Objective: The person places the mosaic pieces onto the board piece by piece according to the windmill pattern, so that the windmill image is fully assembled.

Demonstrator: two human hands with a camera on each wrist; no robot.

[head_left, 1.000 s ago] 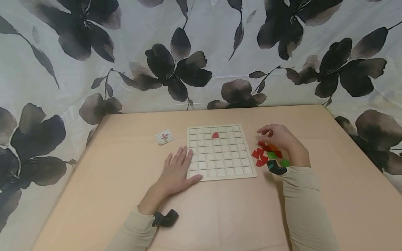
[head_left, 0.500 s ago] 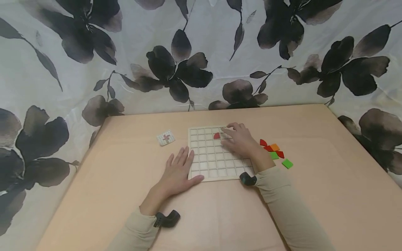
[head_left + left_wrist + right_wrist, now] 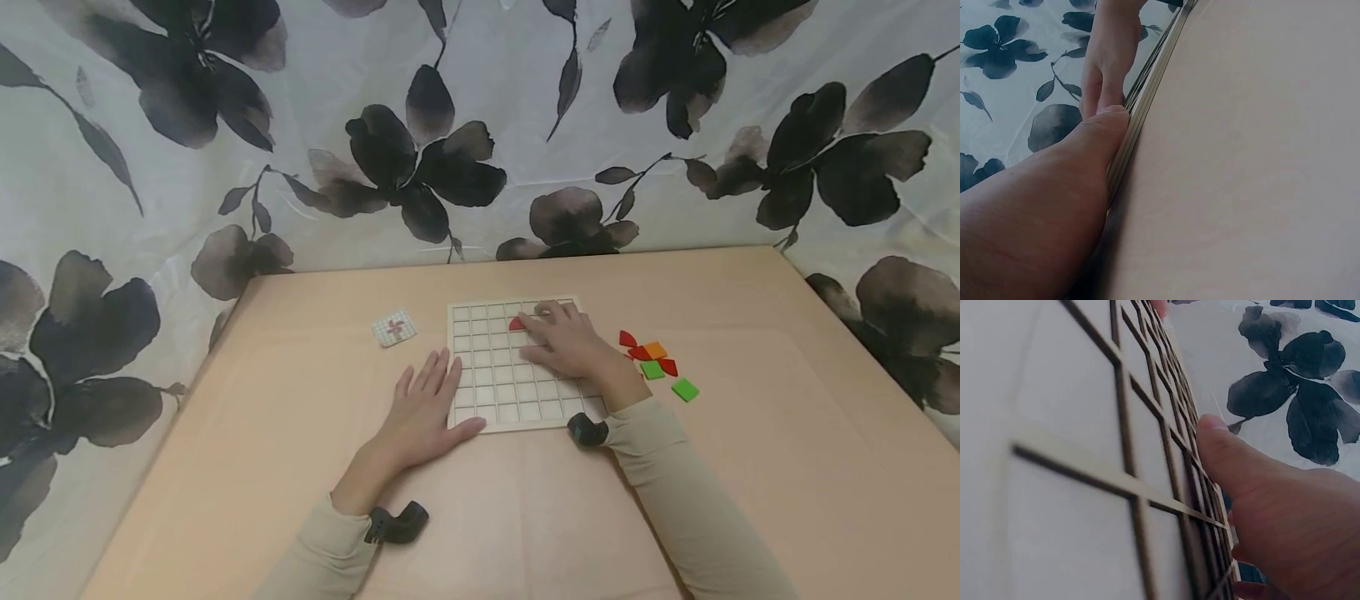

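Note:
A square white grid board [image 3: 507, 392] lies on the table, with one red quarter-round tile [image 3: 515, 324] in an upper cell. My left hand [image 3: 423, 417] rests spread at the board's left edge, its thumb along the near left corner. In the left wrist view, the thumb [image 3: 1100, 128] touches the board's rim [image 3: 1138, 122]. My right hand [image 3: 566, 343] is over the board's upper right part, index fingertip right beside the red tile. Its fingers are loosely extended and hide the cells beneath. The right wrist view shows the thumb [image 3: 1229, 450] low over the grid [image 3: 1141, 487].
Right of the board lie several loose tiles: red ones such as the far red tile [image 3: 627, 338], an orange tile [image 3: 655, 350] and green ones, including a green tile [image 3: 686, 389]. A small pattern card [image 3: 393, 328] lies to the upper left. A floral cloth [image 3: 300, 125] hangs behind the table.
My right hand has moved left from the loose tiles onto the board, then slightly farther left to the red tile. Several red tiles near the board's right edge are now hidden. My left hand stays put.

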